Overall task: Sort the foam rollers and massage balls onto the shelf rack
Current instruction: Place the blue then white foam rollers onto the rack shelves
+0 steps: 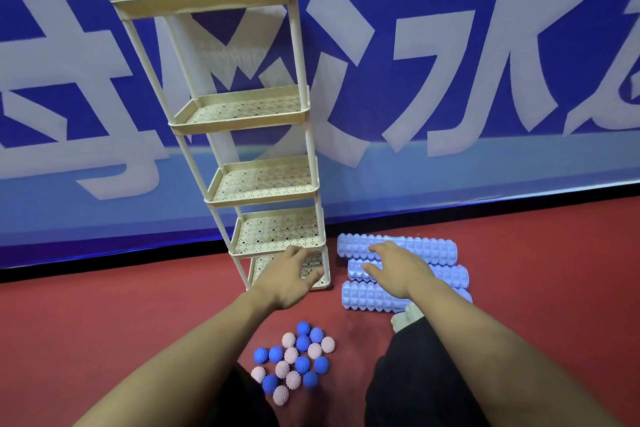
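A tall cream shelf rack (263,180) with several perforated tiers stands on the red floor against the blue banner. Three lilac ridged foam rollers (429,248) lie side by side to the right of its base. Several spiky massage balls (298,360), blue and pink, sit in a cluster on the floor near my knees. My left hand (291,276) reaches out in front of the rack's lowest tier with fingers spread, holding nothing. My right hand (394,267) lies over the rollers, fingers stretched across the middle one and touching the far one.
A blue banner with large white characters (450,80) hangs right behind the rack. A black strip (485,204) runs along the floor's edge. My dark trouser legs (415,374) and a sock toe (405,317) are beside the near roller. Red floor (104,322) stretches to the left.
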